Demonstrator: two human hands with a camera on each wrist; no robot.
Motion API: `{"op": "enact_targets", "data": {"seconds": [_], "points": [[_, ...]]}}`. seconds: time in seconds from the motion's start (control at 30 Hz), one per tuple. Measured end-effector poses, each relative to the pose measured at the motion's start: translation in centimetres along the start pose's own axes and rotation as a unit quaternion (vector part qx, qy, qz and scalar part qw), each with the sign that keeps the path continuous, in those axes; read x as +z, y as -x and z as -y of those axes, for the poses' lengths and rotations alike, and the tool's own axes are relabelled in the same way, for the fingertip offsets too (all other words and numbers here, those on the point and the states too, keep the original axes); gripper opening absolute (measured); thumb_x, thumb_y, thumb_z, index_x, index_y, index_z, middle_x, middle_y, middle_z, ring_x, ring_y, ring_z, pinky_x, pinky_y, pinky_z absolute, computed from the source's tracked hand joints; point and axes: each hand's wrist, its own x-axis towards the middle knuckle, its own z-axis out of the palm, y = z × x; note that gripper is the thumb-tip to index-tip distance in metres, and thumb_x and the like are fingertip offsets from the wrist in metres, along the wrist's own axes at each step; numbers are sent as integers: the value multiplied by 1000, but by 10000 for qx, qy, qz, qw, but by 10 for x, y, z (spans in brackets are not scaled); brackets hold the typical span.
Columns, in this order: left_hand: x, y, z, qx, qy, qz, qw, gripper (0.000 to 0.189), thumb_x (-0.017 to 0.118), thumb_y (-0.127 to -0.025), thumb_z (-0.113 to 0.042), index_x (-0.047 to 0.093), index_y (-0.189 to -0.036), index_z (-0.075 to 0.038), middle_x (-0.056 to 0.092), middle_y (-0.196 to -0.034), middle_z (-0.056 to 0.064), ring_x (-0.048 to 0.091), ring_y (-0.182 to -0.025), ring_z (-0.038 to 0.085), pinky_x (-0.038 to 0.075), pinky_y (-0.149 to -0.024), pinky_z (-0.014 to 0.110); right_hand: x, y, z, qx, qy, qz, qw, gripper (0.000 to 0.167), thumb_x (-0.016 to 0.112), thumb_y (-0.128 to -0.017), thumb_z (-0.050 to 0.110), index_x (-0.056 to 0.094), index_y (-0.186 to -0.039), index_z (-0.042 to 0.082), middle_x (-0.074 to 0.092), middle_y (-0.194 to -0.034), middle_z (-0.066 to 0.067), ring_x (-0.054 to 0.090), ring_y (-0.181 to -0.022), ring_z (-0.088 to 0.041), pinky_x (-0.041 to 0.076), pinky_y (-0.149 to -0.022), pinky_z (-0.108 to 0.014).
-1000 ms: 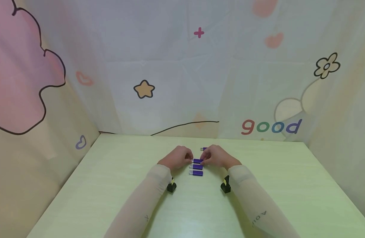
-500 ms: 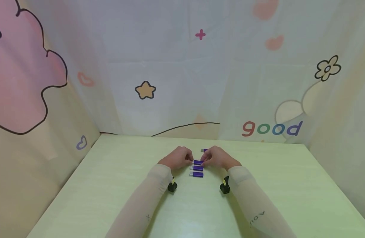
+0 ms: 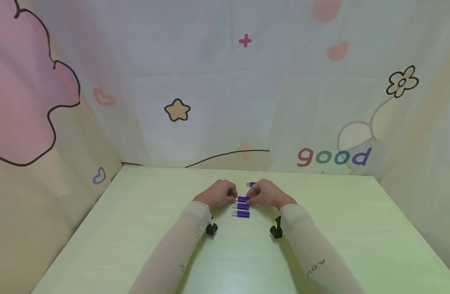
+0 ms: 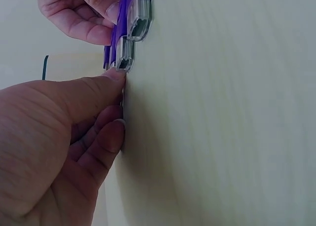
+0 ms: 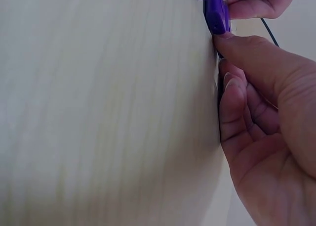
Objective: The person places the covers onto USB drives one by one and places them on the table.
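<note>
Three purple USB flash drives lie in a column in the head view: a near one [image 3: 243, 214], a middle one [image 3: 243, 206] and a third [image 3: 242, 199] between my hands. My left hand [image 3: 218, 193] pinches the third drive's clear-capped end, thumb toward me. From the other side, my right hand [image 3: 267, 192] pinches its purple end. Clear caps [image 4: 138, 19] face left in the left wrist view, the purple bodies [image 5: 215, 17] in the right wrist view. Another purple drive [image 3: 251, 184] lies farther back, partly hidden behind my right hand.
The pale table [image 3: 136, 228] runs back to a printed curtain [image 3: 217, 90] with cartoon shapes and the word "good". Curtain also hangs at both sides. A black wrist camera [image 3: 211, 228] sits on the left sleeve, another wrist camera [image 3: 276, 229] on the right.
Both hands keep their places at the ends of the third drive. The whole head view shifts slightly down and back up; the drives stay in line.
</note>
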Motion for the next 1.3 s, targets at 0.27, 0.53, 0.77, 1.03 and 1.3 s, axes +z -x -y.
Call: {"op": "enact_targets", "data": {"seconds": [0.27,0.53,0.77,1.03,1.3], "points": [[3,-1,3,-30,106,-20,9999,4,73,-95,-13,74,-99,-14,70,-94,-4,59,-87,10,53,-87,29,1,-2,-4,-82,78,15,9999,13,84,-85,13,80,-97,11,77,-88,2,66,-80,-12,54,-76,-27],[0,0,5,-104,125,44,9999,9,76,-93,-17,74,-102,-15,70,-94,-5,60,-88,10,53,-87,28,1,-1,-2,16,32,45,10000,15,84,-86,15,80,-100,12,77,-89,2,66,-82,-14,55,-79,-28],[-3,-1,9,-75,217,44,9997,11,77,-93,-18,74,-103,-16,70,-95,-5,61,-89,11,54,-88,29,-2,-2,1,25,-18,44,10000,16,84,-86,16,80,-101,13,77,-91,3,67,-83,-14,56,-83,-30],[-5,-1,16,-38,337,63,9994,17,70,-96,-14,74,-113,-14,71,-101,-5,61,-93,12,53,-93,32,-8,0,-5,28,-18,191,9998,20,82,-87,16,79,-107,15,77,-96,3,66,-88,-13,55,-88,-34],[-14,0,22,-68,580,-48,9983,21,70,-97,-19,73,-116,-12,71,-97,-4,62,-90,12,54,-91,32,-15,-2,-6,-86,114,29,9999,18,78,-90,16,79,-109,16,76,-101,0,64,-93,-17,55,-89,-37]]}}
